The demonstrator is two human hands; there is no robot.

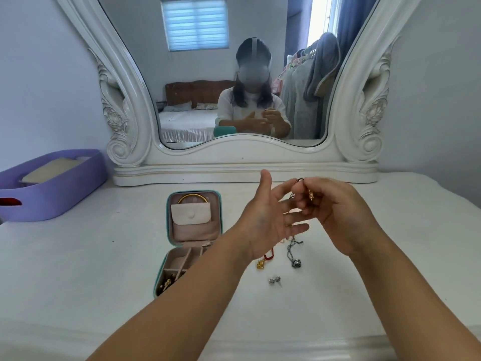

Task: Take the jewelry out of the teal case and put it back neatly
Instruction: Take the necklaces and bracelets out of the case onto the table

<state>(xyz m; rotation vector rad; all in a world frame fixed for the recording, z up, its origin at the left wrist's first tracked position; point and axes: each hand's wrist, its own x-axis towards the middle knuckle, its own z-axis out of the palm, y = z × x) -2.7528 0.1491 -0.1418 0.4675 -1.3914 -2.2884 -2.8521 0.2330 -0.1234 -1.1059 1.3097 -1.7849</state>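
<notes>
hands: I see two, left hand (268, 217) and right hand (335, 214), both bare | forearms: bare up to frame edge, no sleeves | wrists, fingers: I see nothing worn

Beyond the grip, a white table (78, 256) carries an ornate white carved mirror (125, 105) against pale walls, its glass reflecting a bed (187, 123), a blinded window (195, 22), blue curtains (351, 22) and hanging clothes (302, 95), with a purple basket (59, 196) far left
</notes>
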